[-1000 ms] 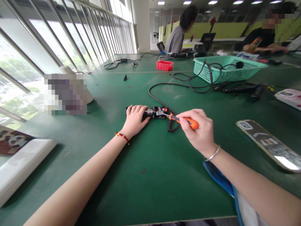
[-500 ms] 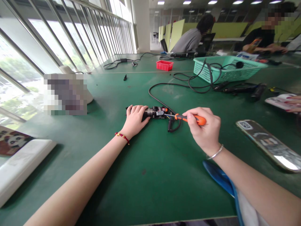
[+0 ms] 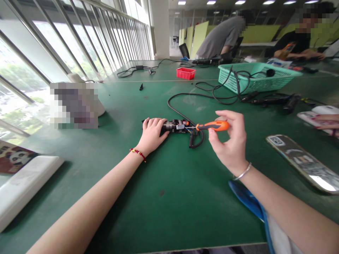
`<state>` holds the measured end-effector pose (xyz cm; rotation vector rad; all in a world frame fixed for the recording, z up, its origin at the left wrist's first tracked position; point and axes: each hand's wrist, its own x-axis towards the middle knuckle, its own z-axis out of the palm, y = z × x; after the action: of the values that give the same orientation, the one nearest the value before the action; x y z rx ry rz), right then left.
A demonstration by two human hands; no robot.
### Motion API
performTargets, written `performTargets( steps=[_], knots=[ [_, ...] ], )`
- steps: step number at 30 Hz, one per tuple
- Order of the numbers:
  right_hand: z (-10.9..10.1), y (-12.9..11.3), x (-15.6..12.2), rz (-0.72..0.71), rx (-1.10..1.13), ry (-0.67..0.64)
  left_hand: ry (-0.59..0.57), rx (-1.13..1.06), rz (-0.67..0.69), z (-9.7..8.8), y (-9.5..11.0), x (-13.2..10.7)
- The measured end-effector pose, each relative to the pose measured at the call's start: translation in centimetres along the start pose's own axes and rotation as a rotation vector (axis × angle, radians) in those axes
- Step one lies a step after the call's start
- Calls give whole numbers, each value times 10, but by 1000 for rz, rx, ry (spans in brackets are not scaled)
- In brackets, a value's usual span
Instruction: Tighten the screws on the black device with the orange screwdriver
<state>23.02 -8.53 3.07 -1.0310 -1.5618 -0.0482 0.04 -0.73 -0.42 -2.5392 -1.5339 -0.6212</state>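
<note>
My left hand [image 3: 153,132] is closed over the left part of a black opened-up electric device [image 3: 171,126], pressing it on the green table [image 3: 148,204]. Metal rings, wires and a small orange part show at the device's uncovered right end; its left end is mostly under my fingers. My right hand [image 3: 230,137] holds an orange and dark grey screwdriver [image 3: 213,126] by its handle, between thumb and fingers. The screwdriver's shaft points left into the exposed end; exactly what its tip touches is too small to tell. A black cord [image 3: 182,94] curves away from the device.
A teal basket [image 3: 265,83] with a cord over its rim stands at the back right, and a red tray [image 3: 185,73] at the back. A phone [image 3: 304,164] lies to the right, a white object [image 3: 29,187] to the left. Two people are at work beyond; another person's hand [image 3: 328,121] is at right.
My right hand has loosened and spread its fingers around the screwdriver handle, which now sits slightly higher and more level. My left hand stays still. The grey-shirted person behind has risen and leans forward.
</note>
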Motion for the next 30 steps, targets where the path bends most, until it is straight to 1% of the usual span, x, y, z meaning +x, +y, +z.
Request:
performTargets(
  steps=[3, 6, 8, 14, 21, 27, 30],
  knots=[
    [0, 0, 0, 0, -9, 13, 0, 3, 1, 0, 0, 0],
    [-1, -2, 0, 70, -78, -28, 0, 0, 0, 0, 0, 0],
    [-1, -3, -1, 90, -90, -49, -1, -1, 1, 0, 0, 0],
    [0, -3, -1, -9, -38, -6, 4, -9, 4, 0, 0, 0],
    [-1, -6, -1, 43, -121, -57, -2, -9, 2, 0, 0, 0],
    [1, -3, -1, -30, -48, -16, 0, -4, 0, -1, 0, 0],
    [1, -4, -1, 6, -73, -37, -2, -5, 1, -1, 0, 0]
  ],
)
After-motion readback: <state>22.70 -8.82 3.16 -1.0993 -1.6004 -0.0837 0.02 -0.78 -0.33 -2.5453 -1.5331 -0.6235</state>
